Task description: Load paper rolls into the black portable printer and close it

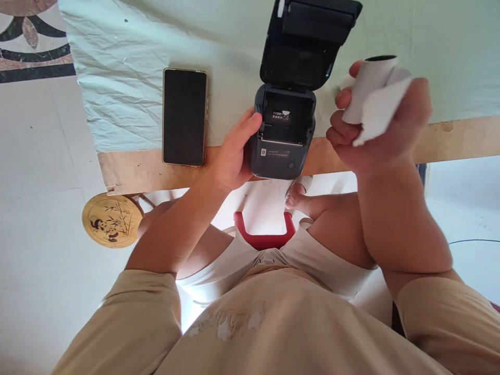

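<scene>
A small dark grey printer [282,136] stands at the near edge of the table with its lid [308,39] swung open and its paper bay empty. My left hand [234,151] grips the printer's left side. Lifted to the right of the printer, my right hand [380,127] holds a white paper roll [371,86] whose loose end hangs out over my fingers.
A black phone [184,116] lies face up left of the printer on the pale green cloth [128,78]. Bare wood shows along the table edge [136,169]. Below are a round bamboo stool [112,220] with a panda drawing and a red stool [264,237] under my legs.
</scene>
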Available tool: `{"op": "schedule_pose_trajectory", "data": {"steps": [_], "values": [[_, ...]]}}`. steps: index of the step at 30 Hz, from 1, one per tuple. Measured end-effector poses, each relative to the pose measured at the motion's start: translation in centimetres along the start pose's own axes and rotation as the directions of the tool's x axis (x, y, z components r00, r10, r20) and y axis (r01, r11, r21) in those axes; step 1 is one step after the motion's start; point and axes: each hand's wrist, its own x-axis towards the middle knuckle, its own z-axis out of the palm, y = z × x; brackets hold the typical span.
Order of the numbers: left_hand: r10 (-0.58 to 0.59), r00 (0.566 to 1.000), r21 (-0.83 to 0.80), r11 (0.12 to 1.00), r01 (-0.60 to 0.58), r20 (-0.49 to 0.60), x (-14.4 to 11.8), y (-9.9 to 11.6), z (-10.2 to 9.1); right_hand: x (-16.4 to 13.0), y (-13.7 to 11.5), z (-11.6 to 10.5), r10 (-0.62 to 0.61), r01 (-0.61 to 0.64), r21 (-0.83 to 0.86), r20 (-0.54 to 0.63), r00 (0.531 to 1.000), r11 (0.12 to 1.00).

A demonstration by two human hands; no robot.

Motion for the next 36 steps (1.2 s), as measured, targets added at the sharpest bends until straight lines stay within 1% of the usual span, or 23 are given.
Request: {"op": "schedule_pose_trajectory", "data": {"steps": [1, 2, 5, 7, 8, 10, 12, 13, 14, 18, 20, 23, 25, 26, 28, 29, 31, 32, 33, 34, 35, 36], "values": [[0.000, 1.000, -0.003, 1.000, 0.000, -0.007, 0.0, -0.1, -0.1, 0.3, 0.4, -0.1, 0.011, -0.012, -0.009, -0.031, 0.999, 1.000], [0.003, 1.000, -0.006, 1.000, -0.003, -0.010, 0.1, -0.1, -0.1, 0.5, 0.9, -0.2, -0.013, 0.010, -0.039, -0.061, 0.998, 0.999], [0.031, 0.999, -0.031, 0.999, -0.032, -0.007, 0.0, 0.0, 0.1, 0.6, 2.6, -0.4, -0.166, 0.139, -0.214, -0.114, 0.980, 0.967], [0.047, 0.999, -0.041, 0.998, -0.047, 0.003, -0.1, 0.2, 0.3, 0.4, 3.3, -0.5, -0.279, 0.229, -0.364, -0.091, 0.956, 0.903], [0.050, 0.999, -0.042, 0.998, -0.050, 0.008, -0.1, 0.3, 0.4, 0.4, 3.5, -0.5, -0.329, 0.265, -0.456, -0.066, 0.942, 0.849], [0.054, 0.998, -0.044, 0.998, -0.054, 0.015, -0.2, 0.3, 0.5, 0.3, 3.6, -0.6, -0.419, 0.318, -0.659, 0.004, 0.908, 0.682], [0.059, 0.998, -0.049, 0.997, -0.059, 0.014, -0.2, 0.4, 0.5, 0.3, 3.4, -0.6, -0.468, 0.338, -0.785, 0.069, 0.881, 0.519], [0.060, 0.998, -0.051, 0.997, -0.059, 0.010, -0.1, 0.4, 0.4, 0.3, 3.2, -0.7, -0.483, 0.348, -0.815, 0.097, 0.870, 0.463], [0.060, 0.998, -0.053, 0.997, -0.060, 0.005, -0.1, 0.3, 0.4, 0.3, 3.0, -0.7, -0.492, 0.358, -0.831, 0.120, 0.863, 0.426], [0.056, 0.998, -0.062, 0.996, -0.056, 0.003, -0.2, 0.4, 0.4, 0.0, 2.4, -0.6, -0.524, 0.409, -0.838, 0.181, 0.832, 0.361], [0.050, 0.999, -0.068, 0.996, -0.049, 0.018, -0.2, 0.4, 0.4, 0.0, 2.3, -0.6, -0.535, 0.438, -0.845, 0.228, 0.813, 0.306], [0.034, 0.999, -0.080, 0.996, -0.032, 0.025, -0.3, 0.5, 0.3, 0.3, 2.5, -0.6, -0.505, 0.438, -0.873, 0.284, 0.815, 0.215], [0.027, 0.999, -0.075, 0.997, -0.026, 0.019, -0.3, 0.4, 0.2, 0.5, 2.7, -0.6, -0.490, 0.436, -0.880, 0.302, 0.818, 0.186], [0.026, 1.000, -0.068, 0.997, -0.024, 0.017, -0.2, 0.4, 0.1, 0.5, 2.7, -0.6, -0.495, 0.446, -0.877, 0.311, 0.811, 0.181], [0.029, 0.999, -0.054, 0.998, -0.028, 0.016, -0.2, 0.4, 0.0, 0.3, 2.4, -0.6, -0.538, 0.477, -0.862, 0.323, 0.779, 0.173], [0.031, 0.999, -0.052, 0.998, -0.030, 0.019, -0.2, 0.3, 0.0, 0.2, 2.1, -0.6, -0.577, 0.492, -0.855, 0.319, 0.751, 0.167], [0.043, 0.999, -0.069, 0.997, -0.041, 0.032, -0.1, 0.3, 0.0, -0.1, 1.5, -1.0, -0.684, 0.505, -0.851, 0.283, 0.672, 0.144], [0.054, 0.998, -0.085, 0.995, -0.050, 0.041, -0.1, 0.3, 0.0, -0.1, 1.3, -1.3, -0.730, 0.493, -0.860, 0.252, 0.636, 0.134], [0.064, 0.997, -0.098, 0.993, -0.059, 0.048, -0.2, 0.2, 0.0, 0.0, 1.2, -1.7, -0.759, 0.474, -0.871, 0.222, 0.613, 0.128], [0.071, 0.996, -0.105, 0.992, -0.065, 0.054, -0.2, 0.2, 0.1, 0.2, 1.2, -2.1, -0.769, 0.450, -0.883, 0.194, 0.609, 0.133], [0.075, 0.996, -0.105, 0.992, -0.068, 0.058, -0.2, 0.2, 0.1, 0.5, 1.2, -2.6, -0.749, 0.423, -0.894, 0.175, 0.639, 0.151], [0.075, 0.995, -0.099, 0.993, -0.069, 0.061, -0.2, 0.2, 0.2, 0.9, 1.4, -3.1, -0.715, 0.395, -0.901, 0.157, 0.681, 0.179]]}}
